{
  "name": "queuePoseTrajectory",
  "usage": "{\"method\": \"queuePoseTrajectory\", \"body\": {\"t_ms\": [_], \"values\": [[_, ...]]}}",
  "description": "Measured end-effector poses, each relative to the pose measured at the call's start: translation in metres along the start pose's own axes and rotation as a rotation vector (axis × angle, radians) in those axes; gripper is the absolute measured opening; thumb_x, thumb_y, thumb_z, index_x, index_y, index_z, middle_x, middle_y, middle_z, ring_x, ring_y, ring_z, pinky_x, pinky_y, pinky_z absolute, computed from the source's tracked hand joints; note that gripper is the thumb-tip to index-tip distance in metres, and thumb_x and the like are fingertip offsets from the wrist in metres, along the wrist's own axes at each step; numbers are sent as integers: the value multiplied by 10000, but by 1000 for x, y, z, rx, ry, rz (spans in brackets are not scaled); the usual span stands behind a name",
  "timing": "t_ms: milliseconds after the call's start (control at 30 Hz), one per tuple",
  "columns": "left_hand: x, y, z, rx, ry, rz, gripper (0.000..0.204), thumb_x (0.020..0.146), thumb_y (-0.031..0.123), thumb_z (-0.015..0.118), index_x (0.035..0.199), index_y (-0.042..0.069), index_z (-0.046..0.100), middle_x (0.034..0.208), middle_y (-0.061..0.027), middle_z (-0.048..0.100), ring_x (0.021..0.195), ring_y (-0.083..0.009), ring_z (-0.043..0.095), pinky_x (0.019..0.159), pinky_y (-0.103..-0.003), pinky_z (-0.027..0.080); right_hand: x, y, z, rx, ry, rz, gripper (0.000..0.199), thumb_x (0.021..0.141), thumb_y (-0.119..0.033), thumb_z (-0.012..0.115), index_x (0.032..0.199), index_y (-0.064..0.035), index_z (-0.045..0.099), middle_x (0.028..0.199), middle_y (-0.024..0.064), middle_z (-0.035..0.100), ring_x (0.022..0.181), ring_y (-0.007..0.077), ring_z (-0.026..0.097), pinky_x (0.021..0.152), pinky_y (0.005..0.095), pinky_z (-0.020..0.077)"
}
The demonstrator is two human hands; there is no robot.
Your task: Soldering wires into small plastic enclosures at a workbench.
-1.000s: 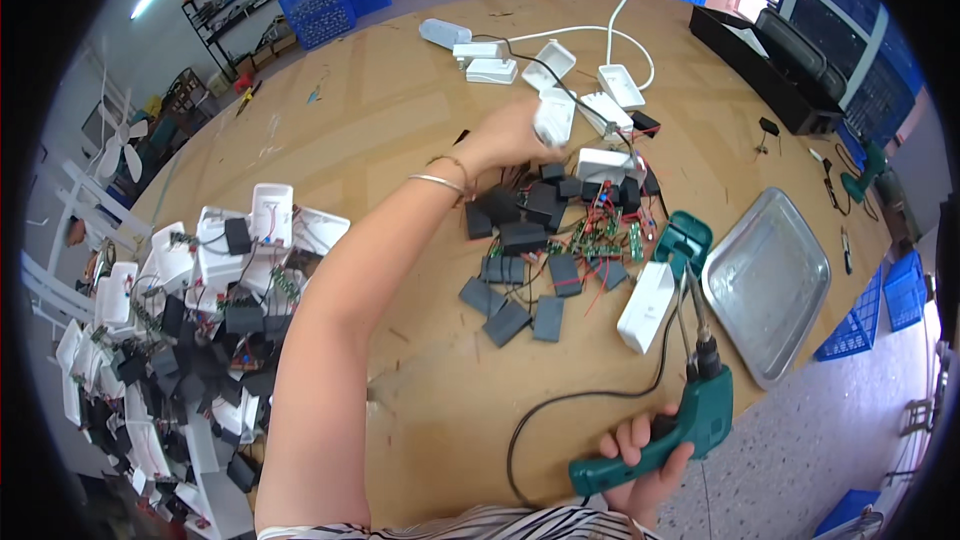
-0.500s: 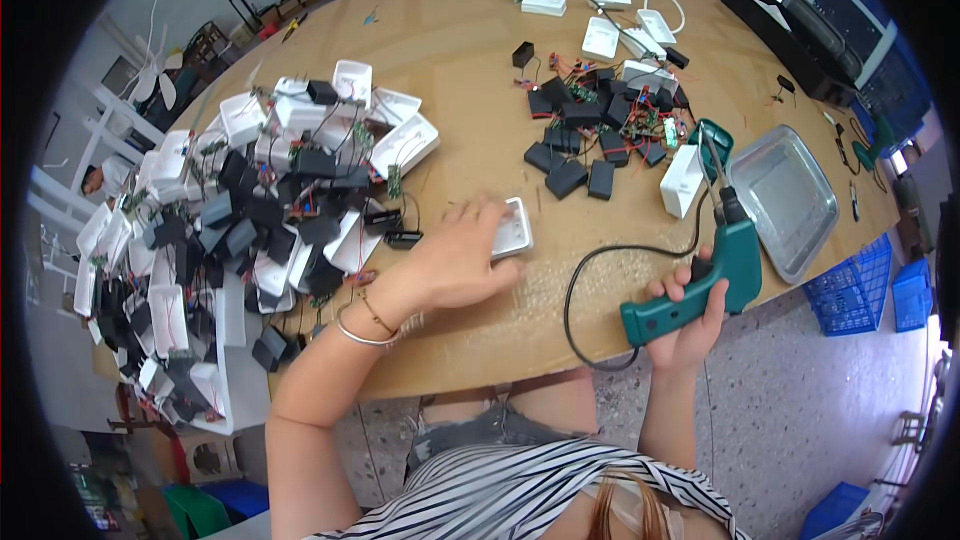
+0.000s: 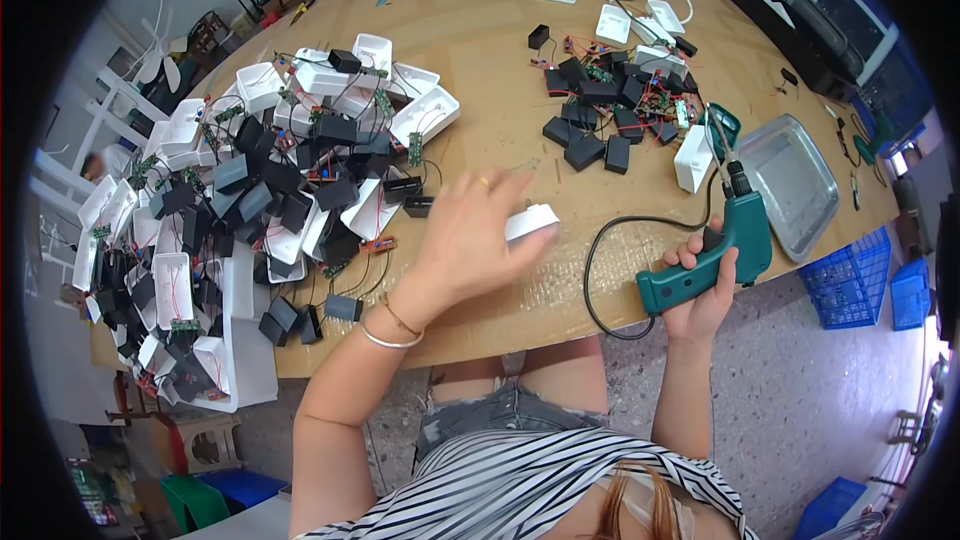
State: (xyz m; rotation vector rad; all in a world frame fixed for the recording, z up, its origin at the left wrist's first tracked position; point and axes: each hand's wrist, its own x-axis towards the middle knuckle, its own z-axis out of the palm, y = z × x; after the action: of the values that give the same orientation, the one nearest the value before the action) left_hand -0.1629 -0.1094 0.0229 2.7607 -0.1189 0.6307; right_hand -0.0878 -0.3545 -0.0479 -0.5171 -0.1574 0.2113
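Gripping: left hand (image 3: 470,245) curled over a white plastic casing (image 3: 531,221), right hand (image 3: 703,295) wrapped tight around a green electric screwdriver (image 3: 712,258).

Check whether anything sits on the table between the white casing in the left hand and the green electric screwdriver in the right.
Nothing solid does. Between the white casing in the left hand and the green electric screwdriver in the right hand lies bare wooden table, crossed only by the tool's black cord.

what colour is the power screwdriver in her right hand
Teal green with a black chuck and cord: the pistol-shaped electric screwdriver gripped by the right hand, clearest in the head view.
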Motion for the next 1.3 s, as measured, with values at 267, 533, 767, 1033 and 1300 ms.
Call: {"method": "queuePoseTrajectory", "body": {"t_ms": [267,533,767,1033,1300], "values": [[164,-91,59,132,178,53,248,816,127,507,1043,69,589,1009,-155,572,940,-316,543,796,-396,439,2,0,0,42,-4,-13,385,946,-340,388,1227,-78,390,831,44,477,714,114,456,708,290,394],[239,-148,116,448,-20,604,199,769,144,562,960,153,618,995,-35,608,1040,-213,512,870,-368,412,-2,0,-1,52,14,29,407,945,-369,384,1256,-107,363,847,51,486,716,112,473,718,305,401],[225,-138,51,19,-94,-80,271,775,213,538,989,56,594,883,-128,613,860,-237,574,764,-348,446,2,-3,1,59,-18,30,403,948,-359,381,1259,-103,360,858,50,482,725,106,472,730,304,395],[111,-99,-43,-314,12,-190,266,880,235,523,933,-16,593,792,-141,616,735,-191,573,667,-290,439,3,0,1,50,21,37,399,949,-343,388,1241,-72,377,858,49,486,727,114,473,729,298,407],[61,-84,-17,433,19,89,331,757,353,652,870,43,622,876,-120,635,845,-237,599,694,-371,435,5,-3,0,5,-23,31,401,949,-331,394,1247,-64,388,851,43,496,737,114,476,729,290,415]]}}
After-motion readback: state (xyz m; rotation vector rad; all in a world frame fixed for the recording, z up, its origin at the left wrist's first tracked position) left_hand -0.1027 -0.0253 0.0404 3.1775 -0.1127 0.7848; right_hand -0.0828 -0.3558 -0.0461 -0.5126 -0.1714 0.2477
